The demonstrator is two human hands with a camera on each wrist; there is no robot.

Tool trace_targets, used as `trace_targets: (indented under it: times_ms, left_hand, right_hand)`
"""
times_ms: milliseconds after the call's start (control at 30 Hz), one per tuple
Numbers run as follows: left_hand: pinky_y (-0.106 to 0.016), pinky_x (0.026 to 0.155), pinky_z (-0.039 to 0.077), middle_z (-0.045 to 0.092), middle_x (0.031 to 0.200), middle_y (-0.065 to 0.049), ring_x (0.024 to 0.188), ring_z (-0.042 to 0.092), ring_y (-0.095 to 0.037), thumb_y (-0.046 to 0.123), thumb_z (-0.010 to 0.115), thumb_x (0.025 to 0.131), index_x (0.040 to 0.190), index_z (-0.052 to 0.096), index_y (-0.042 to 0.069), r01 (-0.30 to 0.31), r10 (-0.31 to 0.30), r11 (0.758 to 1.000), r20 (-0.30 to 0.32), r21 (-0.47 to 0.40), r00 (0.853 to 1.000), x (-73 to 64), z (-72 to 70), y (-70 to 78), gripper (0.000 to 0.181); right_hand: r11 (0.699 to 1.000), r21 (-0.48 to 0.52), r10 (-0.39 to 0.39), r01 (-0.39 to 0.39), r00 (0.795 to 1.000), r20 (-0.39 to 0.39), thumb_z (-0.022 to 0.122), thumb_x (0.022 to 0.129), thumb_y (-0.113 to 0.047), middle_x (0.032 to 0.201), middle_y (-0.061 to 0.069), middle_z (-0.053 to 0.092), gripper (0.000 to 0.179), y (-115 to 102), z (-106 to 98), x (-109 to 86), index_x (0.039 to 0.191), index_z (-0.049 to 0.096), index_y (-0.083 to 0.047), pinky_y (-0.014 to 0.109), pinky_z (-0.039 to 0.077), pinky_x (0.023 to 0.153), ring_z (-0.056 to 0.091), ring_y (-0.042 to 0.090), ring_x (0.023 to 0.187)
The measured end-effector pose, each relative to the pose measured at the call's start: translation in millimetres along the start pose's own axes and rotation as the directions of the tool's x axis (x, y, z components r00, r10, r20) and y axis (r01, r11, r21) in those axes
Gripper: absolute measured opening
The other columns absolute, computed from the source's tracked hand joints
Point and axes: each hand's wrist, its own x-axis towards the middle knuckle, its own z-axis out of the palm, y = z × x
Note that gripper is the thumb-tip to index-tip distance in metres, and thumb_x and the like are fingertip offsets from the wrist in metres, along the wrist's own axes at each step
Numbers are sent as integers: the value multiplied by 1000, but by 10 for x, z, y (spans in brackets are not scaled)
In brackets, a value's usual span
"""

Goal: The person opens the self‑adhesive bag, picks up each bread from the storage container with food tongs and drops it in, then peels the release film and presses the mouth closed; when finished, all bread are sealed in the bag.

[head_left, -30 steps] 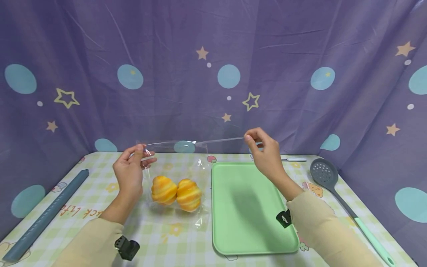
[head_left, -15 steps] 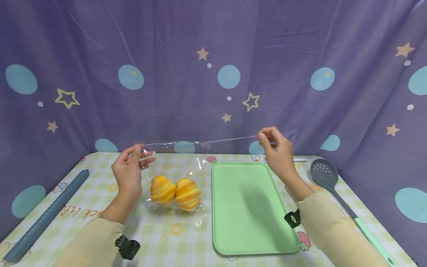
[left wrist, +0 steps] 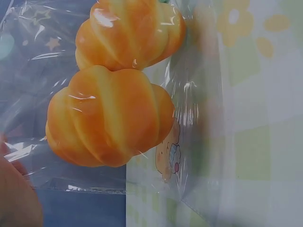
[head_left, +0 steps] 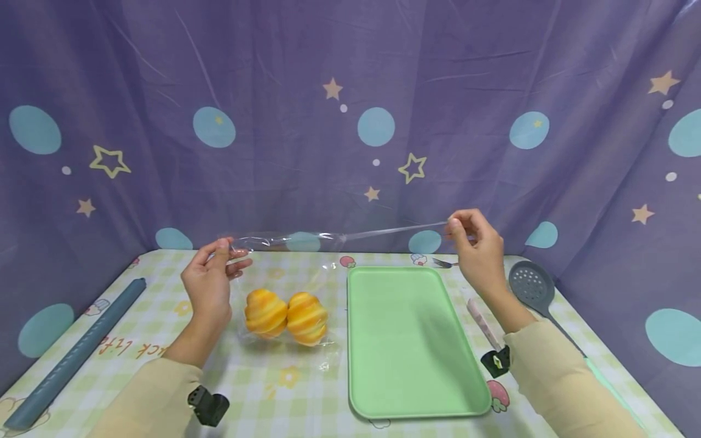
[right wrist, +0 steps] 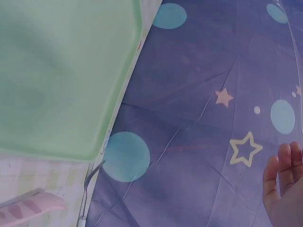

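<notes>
A clear plastic bag [head_left: 290, 261] hangs upright in the head view, with one bread roll [head_left: 265, 313] and a second bread roll [head_left: 307, 318] side by side in its lower half. Both are golden with pale stripes, large in the left wrist view. My left hand [head_left: 210, 277] pinches the bag's upper left corner between thumb and index finger, other fingers loosely spread behind the film. From the bag's top right a thin whitish strip [head_left: 394, 230] runs taut to my right hand [head_left: 477, 255], which pinches its far end above the tray's back right.
A green tray [head_left: 405, 340] lies right of the bag. Farther right are a fork [head_left: 443, 263], a pink patterned handle [head_left: 482, 322] and a grey skimmer [head_left: 531, 283] with a mint handle. A long blue-grey bar [head_left: 76, 356] lies at left, and a purple curtain [head_left: 350, 140] rises behind.
My right hand has moved steadily rightward, drawing out a longer length of the strip. My left hand and the bag with the rolls have shifted only slightly left.
</notes>
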Motion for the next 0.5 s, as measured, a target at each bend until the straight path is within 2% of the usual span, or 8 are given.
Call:
trace_targets:
  times_ms: [200, 367, 500]
  left_hand:
    - [-17, 55, 54, 74, 70, 0, 59, 72, -10, 12, 62, 102, 98, 71, 4, -12, 12, 1000, 0, 0, 1000, -4, 1, 3, 13]
    - [-18, 57, 56, 74, 70, 0, 58, 72, -10, 11, 63, 102, 100, 71, 2, -23, 23, 1000, 11, 3, 1000, -6, 20, 2, 12]
    - [-19, 58, 56, 74, 71, 1, 59, 72, -11, 10, 63, 102, 101, 72, 3, -44, 44, 999, 29, 5, 999, -12, 48, 0, 12]
  right_hand:
    - [999, -14, 29, -29, 999, -20, 59, 106, -19, 94, 17, 70, 23, 41, -91, 4, 105, 64, 3, 17, 50, 67, 68, 9, 81]
    - [999, 27, 48, -47, 998, -43, 59, 106, -20, 89, 2, 70, 24, 34, -127, 2, 107, 63, 4, 17, 52, 69, 66, 3, 79]
    - [994, 92, 63, -56, 995, -78, 58, 106, -17, 85, -9, 65, 23, -2, -123, 7, 108, 62, 6, 16, 52, 66, 65, 5, 76]
